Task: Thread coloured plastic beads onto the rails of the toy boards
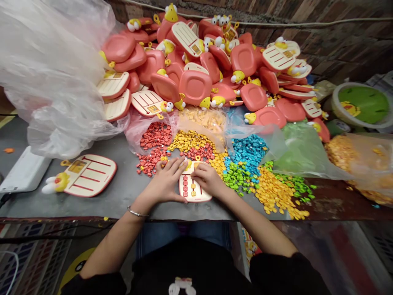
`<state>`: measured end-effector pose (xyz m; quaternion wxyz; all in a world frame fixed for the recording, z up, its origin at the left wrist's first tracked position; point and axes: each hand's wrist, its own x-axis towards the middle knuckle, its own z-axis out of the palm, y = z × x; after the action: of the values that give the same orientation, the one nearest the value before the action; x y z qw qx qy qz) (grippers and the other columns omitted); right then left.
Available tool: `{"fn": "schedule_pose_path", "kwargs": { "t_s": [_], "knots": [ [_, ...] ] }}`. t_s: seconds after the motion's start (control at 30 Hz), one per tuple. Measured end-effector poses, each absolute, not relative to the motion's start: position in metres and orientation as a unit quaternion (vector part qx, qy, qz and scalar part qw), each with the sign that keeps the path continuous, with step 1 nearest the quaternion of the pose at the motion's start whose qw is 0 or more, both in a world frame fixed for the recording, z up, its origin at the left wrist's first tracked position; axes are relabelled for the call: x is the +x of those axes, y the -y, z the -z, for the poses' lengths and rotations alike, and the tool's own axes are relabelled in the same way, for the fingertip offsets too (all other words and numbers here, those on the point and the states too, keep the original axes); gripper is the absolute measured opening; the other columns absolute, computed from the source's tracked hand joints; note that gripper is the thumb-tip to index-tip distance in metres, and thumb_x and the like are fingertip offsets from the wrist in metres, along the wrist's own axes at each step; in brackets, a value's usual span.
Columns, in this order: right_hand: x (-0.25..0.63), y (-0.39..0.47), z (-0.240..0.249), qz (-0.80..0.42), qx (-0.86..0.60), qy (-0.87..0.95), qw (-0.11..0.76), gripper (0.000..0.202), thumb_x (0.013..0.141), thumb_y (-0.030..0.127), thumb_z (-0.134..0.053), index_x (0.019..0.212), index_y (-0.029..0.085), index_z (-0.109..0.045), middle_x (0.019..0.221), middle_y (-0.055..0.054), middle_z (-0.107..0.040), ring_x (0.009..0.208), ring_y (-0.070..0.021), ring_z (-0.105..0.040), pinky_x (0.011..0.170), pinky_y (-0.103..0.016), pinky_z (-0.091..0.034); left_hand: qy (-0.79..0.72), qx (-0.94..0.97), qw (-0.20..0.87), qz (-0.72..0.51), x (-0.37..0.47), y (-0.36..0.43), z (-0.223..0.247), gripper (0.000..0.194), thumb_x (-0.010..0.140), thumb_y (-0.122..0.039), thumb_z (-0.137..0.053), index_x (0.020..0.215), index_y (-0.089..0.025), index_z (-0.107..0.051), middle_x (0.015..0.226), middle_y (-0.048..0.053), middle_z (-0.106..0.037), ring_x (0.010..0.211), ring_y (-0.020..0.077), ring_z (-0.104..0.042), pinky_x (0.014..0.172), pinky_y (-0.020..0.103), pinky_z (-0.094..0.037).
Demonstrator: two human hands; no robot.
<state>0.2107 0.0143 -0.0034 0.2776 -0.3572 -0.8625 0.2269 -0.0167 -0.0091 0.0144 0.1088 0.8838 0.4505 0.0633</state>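
Note:
In front of me on the table lies a small cream toy board (pixel 204 197) with a red rim and a yellow animal head at its far end. My left hand (pixel 166 180) grips it along the left side, thumb at the near edge and fingers over the head. Red pieces (pixel 185 186) fill one slot of the board, and a few yellow pieces (pixel 193 186) sit in the slot beside it. Over that yellow slot, my right hand (pixel 210 180) has thumb and forefinger pinched together; whatever is between the fingertips is hidden.
Beyond the board spread loose piles of red pieces (pixel 155 137), blue pieces (pixel 248 151), green pieces (pixel 238 178) and yellow pieces (pixel 276 190). Many red-backed toy boards (pixel 195 86) are heaped behind. Another board (pixel 92 176) and a white box (pixel 26 172) lie left, near plastic sheeting (pixel 58 78).

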Motion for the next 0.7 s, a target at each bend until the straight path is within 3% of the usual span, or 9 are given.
{"fn": "schedule_pose_path", "kwargs": {
  "t_s": [0.2, 0.33, 0.5, 0.63, 0.7],
  "knots": [
    [0.22, -0.041, -0.023, -0.372, -0.333, 0.832, 0.244, 0.014, 0.094, 0.026, -0.057, 0.093, 0.019, -0.069, 0.079, -0.002, -0.069, 0.073, -0.0157, -0.063, 0.069, -0.027, -0.048, -0.458, 0.879, 0.12, -0.055, -0.017, 0.009, -0.015, 0.124, 0.058, -0.083, -0.066, 0.155, -0.02, -0.023, 0.157, 0.018, -0.03, 0.137, 0.043, -0.027, 0.106, 0.053, -0.015],
    [0.212, -0.083, -0.027, -0.205, -0.444, 0.826, 0.28, 0.009, 0.09, 0.02, -0.06, 0.092, 0.017, -0.069, 0.093, -0.008, -0.07, 0.09, -0.0208, -0.063, 0.082, -0.033, -0.048, -0.458, 0.878, 0.128, -0.051, -0.017, 0.008, -0.015, 0.121, 0.059, -0.083, -0.066, 0.155, -0.022, -0.023, 0.158, 0.018, -0.028, 0.137, 0.0441, -0.026, 0.106, 0.056, -0.014],
    [0.196, -0.108, -0.021, -0.102, -0.475, 0.858, 0.167, 0.013, 0.089, 0.013, -0.058, 0.084, 0.017, -0.069, 0.088, -0.01, -0.068, 0.088, -0.0233, -0.061, 0.08, -0.034, -0.046, -0.432, 0.889, 0.142, -0.057, -0.019, 0.009, -0.016, 0.095, 0.067, -0.078, -0.065, 0.147, -0.033, -0.042, 0.161, 0.016, -0.017, 0.139, 0.0445, -0.024, 0.104, 0.057, -0.018],
    [0.217, -0.082, -0.029, -0.164, -0.426, 0.846, 0.275, 0.013, 0.092, 0.017, -0.056, 0.094, 0.019, -0.068, 0.096, -0.008, -0.068, 0.091, -0.0211, -0.062, 0.082, -0.033, -0.048, -0.404, 0.899, 0.153, -0.074, -0.019, 0.011, -0.02, 0.071, 0.073, -0.067, -0.069, 0.137, -0.039, -0.053, 0.163, 0.01, -0.011, 0.142, 0.0428, -0.02, 0.106, 0.057, -0.017],
    [0.231, -0.064, -0.031, -0.206, -0.4, 0.845, 0.289, 0.013, 0.093, 0.019, -0.055, 0.095, 0.02, -0.068, 0.096, -0.007, -0.067, 0.09, -0.0197, -0.062, 0.082, -0.033, -0.049, -0.388, 0.905, 0.157, -0.075, -0.018, 0.012, -0.022, 0.065, 0.076, -0.06, -0.07, 0.135, -0.039, -0.055, 0.164, 0.01, -0.011, 0.143, 0.0407, -0.019, 0.106, 0.057, -0.017]
  ]
}}
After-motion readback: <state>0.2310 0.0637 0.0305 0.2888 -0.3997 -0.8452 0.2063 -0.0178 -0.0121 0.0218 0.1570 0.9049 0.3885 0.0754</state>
